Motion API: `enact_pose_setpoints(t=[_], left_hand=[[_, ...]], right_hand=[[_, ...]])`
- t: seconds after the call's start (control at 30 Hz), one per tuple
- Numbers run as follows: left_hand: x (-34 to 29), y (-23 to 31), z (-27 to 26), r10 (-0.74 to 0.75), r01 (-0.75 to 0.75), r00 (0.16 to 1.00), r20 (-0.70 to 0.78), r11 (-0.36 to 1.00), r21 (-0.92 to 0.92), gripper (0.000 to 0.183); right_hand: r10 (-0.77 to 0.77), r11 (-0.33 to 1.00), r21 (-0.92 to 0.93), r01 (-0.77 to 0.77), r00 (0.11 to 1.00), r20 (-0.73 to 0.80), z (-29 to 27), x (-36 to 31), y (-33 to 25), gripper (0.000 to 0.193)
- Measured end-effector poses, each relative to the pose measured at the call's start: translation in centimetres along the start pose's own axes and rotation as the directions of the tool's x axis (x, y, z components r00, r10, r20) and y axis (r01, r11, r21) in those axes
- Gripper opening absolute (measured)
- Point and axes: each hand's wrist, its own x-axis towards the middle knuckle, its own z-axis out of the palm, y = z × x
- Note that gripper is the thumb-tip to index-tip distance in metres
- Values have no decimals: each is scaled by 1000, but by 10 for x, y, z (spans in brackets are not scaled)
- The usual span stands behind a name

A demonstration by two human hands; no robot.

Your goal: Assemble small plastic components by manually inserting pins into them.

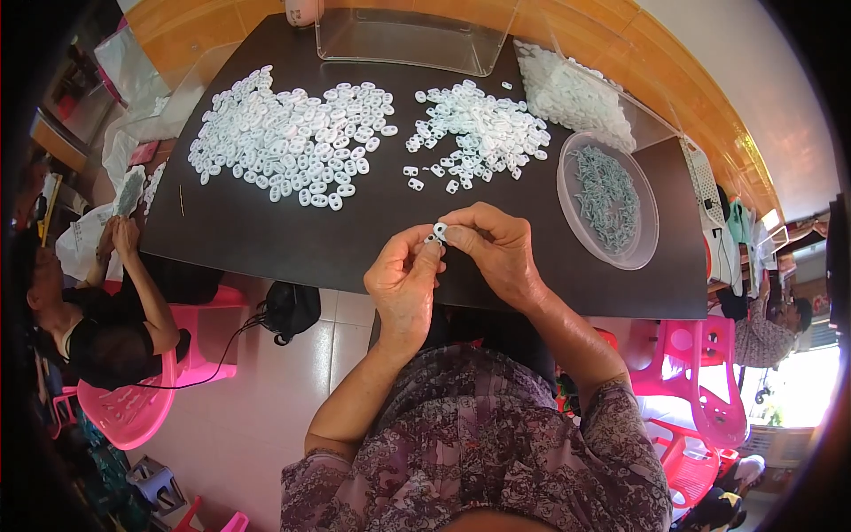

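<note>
On the dark table (pixel 284 235), toward six o'clock, the left hand (pixel 403 282) and right hand (pixel 499 251) clamp a small white holed piece (pixel 441 229) between thumbs and fingertips; apply light, opposed, steady pressure.

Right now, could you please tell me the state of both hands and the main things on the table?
Left hand: pinching a small white part
Right hand: pinching at the same part
Left heap of white ovals: loose, spread out
Right heap of white pieces: loose, some scattered
Clear bag: bulging, opening not visible
Round tub: uncovered, partly filled with grey pieces
</note>
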Motion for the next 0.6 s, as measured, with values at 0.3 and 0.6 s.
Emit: enact_pose_setpoints(t=[0.3, 0.6], left_hand=[[-1, -3, 1, 2, 2, 998, 59, 997, -73, 24], [-1, -3, -1, 11, -8, 996, 94, 999, -31, 25]], right_hand=[[-192, 945, -266, 192, 981, 26, -3, -2, -3, 10], [-35, 989, -146, 32, 999, -18, -1, -5, -4, 9]])
